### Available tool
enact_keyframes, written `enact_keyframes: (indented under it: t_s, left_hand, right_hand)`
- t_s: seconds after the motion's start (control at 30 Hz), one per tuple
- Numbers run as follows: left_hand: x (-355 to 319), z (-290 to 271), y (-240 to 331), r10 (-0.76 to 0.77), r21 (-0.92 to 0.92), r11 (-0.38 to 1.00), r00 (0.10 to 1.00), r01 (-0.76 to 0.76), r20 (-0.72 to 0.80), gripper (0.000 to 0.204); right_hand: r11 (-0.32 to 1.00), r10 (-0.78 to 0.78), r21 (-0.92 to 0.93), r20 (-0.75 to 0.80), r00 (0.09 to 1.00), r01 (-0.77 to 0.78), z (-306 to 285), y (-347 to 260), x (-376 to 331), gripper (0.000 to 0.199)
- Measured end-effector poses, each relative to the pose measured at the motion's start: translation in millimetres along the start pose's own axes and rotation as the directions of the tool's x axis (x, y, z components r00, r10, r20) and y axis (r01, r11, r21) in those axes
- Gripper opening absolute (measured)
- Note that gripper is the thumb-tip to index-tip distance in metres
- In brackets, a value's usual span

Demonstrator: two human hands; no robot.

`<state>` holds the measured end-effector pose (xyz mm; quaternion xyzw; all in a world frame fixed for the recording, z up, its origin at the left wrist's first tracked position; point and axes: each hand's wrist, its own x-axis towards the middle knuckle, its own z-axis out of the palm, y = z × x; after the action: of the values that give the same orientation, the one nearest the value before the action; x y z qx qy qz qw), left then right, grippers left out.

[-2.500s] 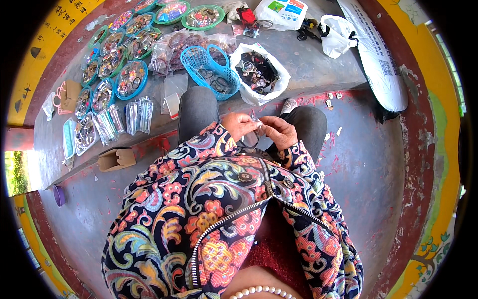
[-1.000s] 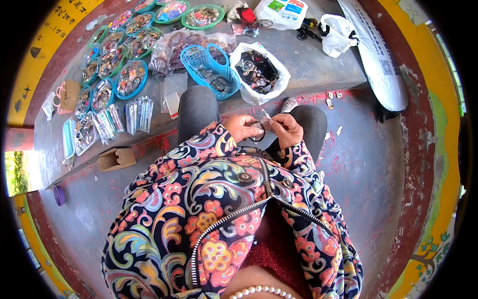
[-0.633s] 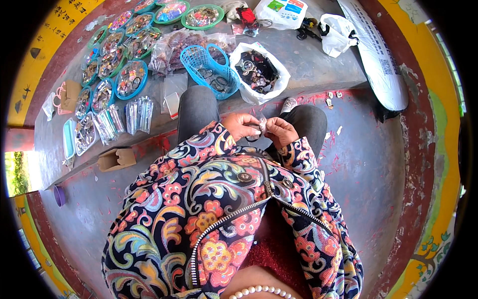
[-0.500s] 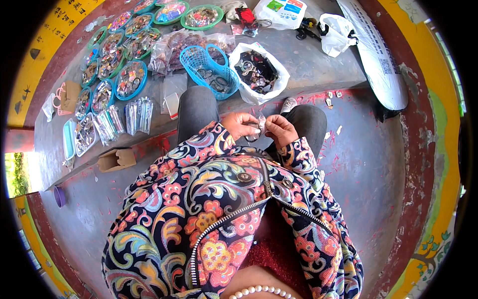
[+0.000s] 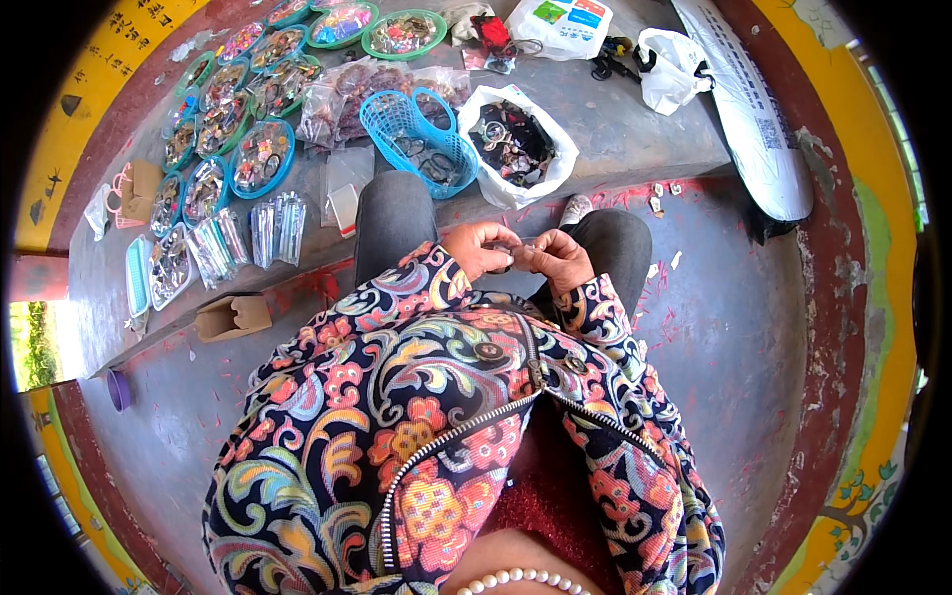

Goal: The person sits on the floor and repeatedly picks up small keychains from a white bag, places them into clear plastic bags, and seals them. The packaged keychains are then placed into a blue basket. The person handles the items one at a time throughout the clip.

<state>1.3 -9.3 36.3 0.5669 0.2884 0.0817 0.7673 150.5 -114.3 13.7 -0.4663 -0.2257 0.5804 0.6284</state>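
Note:
Above my lap, my left hand (image 5: 479, 248) and my right hand (image 5: 558, 260) meet with fingers pinched together. Between their fingertips is a small clear plastic bag (image 5: 514, 255), mostly hidden by the fingers; its contents cannot be made out. Just beyond my knees, a white plastic bag (image 5: 565, 177) stands with its mouth spread, full of dark hair ties and small trinkets. To its left, a blue plastic basket (image 5: 451, 149) holds a few dark ring-shaped bands.
On the raised concrete ledge, several round baskets (image 5: 288, 164) of colourful small goods stand at the left, near bundles of clear packets (image 5: 278, 230). A cardboard box (image 5: 233, 317) sits below them. White bags (image 5: 670, 84) and a long silvery package (image 5: 754, 119) lie at the right.
My hands have drawn closer together, fingertips now nearly touching. The clear bag, earlier visible hanging between them, is now mostly covered by my fingers.

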Motion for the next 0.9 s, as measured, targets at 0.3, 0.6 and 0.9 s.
enact_keyframes:
  t_s: [0.3,0.6,0.9]
  left_hand:
    - [5,-3,-11,0.083,-0.123,0.990,0.995,-0.076,0.056,0.035]
    - [7,-2,-14,0.076,-0.136,0.988,0.997,-0.072,0.021,0.027]
    - [4,1,-11,0.068,0.131,0.989,0.997,-0.064,-0.029,0.019]
  right_hand:
    - [0.986,0.095,-0.137,0.007,0.995,-0.094,-3,-4,-2,0.008]
    - [0.992,-0.002,-0.129,-0.077,0.997,-0.008,-10,1,-1,0.009]
    - [0.974,-0.064,-0.222,-0.078,0.995,0.045,-2,-1,-3,0.016]
